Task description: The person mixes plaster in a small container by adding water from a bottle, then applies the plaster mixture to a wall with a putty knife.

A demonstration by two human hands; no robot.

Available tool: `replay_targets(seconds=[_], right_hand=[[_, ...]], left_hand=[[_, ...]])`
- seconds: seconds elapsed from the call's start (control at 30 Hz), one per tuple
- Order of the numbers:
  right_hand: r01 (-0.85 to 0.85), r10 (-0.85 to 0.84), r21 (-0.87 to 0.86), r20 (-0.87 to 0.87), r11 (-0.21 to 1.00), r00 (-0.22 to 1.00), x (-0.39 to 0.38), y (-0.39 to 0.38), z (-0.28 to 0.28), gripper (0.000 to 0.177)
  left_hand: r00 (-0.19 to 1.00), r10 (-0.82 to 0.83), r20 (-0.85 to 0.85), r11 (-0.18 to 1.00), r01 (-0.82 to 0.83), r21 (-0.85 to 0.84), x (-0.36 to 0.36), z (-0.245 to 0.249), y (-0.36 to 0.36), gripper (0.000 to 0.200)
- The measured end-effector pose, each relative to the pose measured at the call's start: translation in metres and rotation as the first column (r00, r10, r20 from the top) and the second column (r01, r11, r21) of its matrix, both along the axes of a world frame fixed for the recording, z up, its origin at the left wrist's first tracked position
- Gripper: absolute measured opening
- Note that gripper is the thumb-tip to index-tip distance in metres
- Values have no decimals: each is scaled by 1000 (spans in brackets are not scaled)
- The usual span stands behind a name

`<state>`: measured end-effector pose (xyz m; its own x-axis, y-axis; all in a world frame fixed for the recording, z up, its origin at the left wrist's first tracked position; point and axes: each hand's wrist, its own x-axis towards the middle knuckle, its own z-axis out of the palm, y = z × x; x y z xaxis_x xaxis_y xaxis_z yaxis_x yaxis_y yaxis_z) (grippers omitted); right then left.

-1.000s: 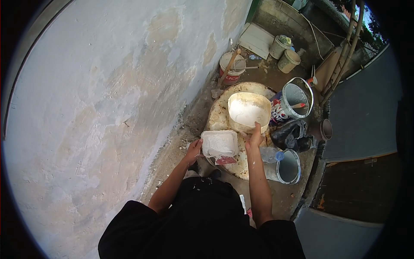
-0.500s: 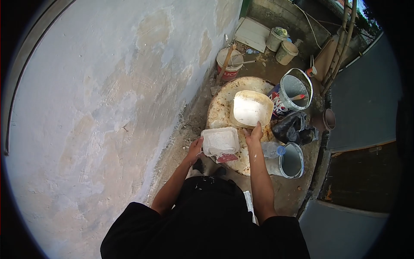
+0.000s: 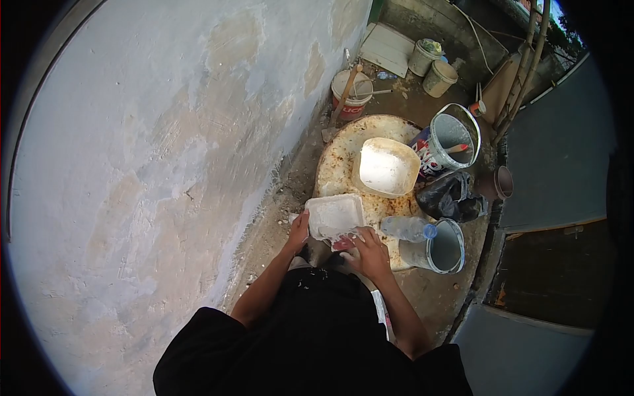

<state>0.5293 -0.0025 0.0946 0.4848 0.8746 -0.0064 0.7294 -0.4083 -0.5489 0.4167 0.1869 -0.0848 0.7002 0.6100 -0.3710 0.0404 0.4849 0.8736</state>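
A shallow rectangular tray (image 3: 335, 215), coated in whitish paste, is held by its left side in my left hand (image 3: 298, 232). At its near edge sits a red flat piece (image 3: 343, 243), smeared with white; its full shape is hidden. My right hand (image 3: 371, 254) is at the tray's near right corner, its thumb and fingers closed around the red piece. Just beyond, a cream tub (image 3: 388, 169) with white material in it rests on a rusty round drum top (image 3: 337, 148).
On the right stand a tall bucket (image 3: 454, 142) holding a red-tipped brush, a black plastic bag (image 3: 451, 197), a clear bottle (image 3: 407, 228) and a grey-lined bucket (image 3: 445, 246). A patchy wall (image 3: 165, 171) runs along my left. Farther off is a red-and-white bucket (image 3: 350, 105) with a wooden handle.
My right hand has moved from the cream tub's near edge down and left to the tray's red piece. The tray has tilted slightly in my left hand.
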Motion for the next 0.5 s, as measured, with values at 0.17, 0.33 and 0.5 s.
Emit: replay_targets(seconds=[0.17,0.33,0.5], right_hand=[[-209,243,-232,126,950,962,14,-3,-33,30],[-141,167,-112,277,984,946,33,17,-25,21],[-98,123,-130,209,987,970,50,41,-18,28]], left_hand=[[997,1,72,983,12,-181,2,4,-4,47],[998,-35,48,999,37,-34,-1,-16,-6,47],[999,22,25,999,-21,-46,0,-3,-11,46]])
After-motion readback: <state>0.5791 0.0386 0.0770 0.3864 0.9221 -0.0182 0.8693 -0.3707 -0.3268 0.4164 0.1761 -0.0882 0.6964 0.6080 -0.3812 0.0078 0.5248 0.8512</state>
